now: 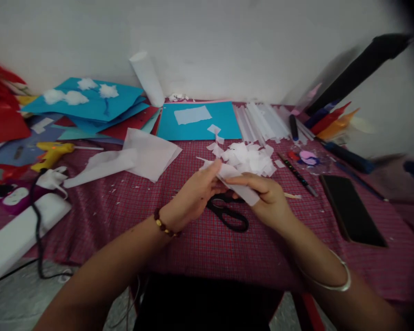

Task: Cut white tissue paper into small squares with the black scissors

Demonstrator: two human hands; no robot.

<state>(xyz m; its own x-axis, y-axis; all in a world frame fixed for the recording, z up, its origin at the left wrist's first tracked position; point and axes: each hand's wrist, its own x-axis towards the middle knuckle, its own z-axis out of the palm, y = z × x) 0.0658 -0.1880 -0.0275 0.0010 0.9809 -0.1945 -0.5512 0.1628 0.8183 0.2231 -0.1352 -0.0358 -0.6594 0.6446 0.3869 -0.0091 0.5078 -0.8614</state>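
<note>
My left hand (193,195) and my right hand (265,195) meet over the red checked tablecloth (124,216), both pinching a folded piece of white tissue paper (232,177) between thumb and fingers. Black scissors (229,214) lie on the cloth just under my hands. Behind the hands sits a pile of small white paper scraps (250,158). My left wrist wears a bead bracelet, and a metal bangle circles my right forearm.
A blue card (200,122) with white pieces lies at the back. White tissue sheets (138,158), a yellow glue gun (51,154) and coloured papers are at left. White strips (262,120), a pen (298,174) and a black phone (352,211) are at right.
</note>
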